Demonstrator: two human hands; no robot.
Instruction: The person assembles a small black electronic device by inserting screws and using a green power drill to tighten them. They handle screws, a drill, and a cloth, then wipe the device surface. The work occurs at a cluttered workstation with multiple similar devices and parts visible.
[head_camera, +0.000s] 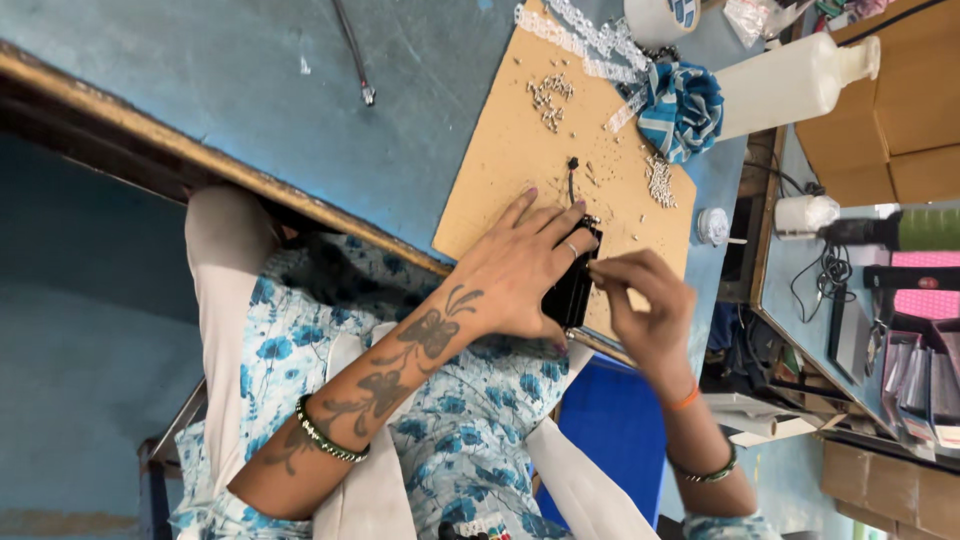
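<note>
I am steadying a small black object (572, 290) against the near edge of the tan board (500, 170) that is lying on the blue desk (280, 90). My left hand (520, 270) is lying flat over it, fingers spread and pressing down, so it is partly open and clasping rather than gripping. My right hand (640, 300) is pinched almost shut at the object's upper edge, thumb and forefinger closing on something tiny there; I am judging that I am fitting or fastening a small piece onto the black thing. As I see it, the next move is calling for a fine, steady pinch while the left hand is keeping the object from sliding off the board's edge.

Small silvery bits (550, 98) are lying scattered farther up the board, with a strip of clear beaded trim (590, 35), a striped blue fabric flower (685, 108) and a white bottle (790, 80) lying on its side beyond.

Most of the black object is sitting under my left palm, so I cannot tell its shape or what it is. Whatever my right fingertips are holding is too small to make out. The whole view is turned sideways, and the shelves at the right are cut off.
</note>
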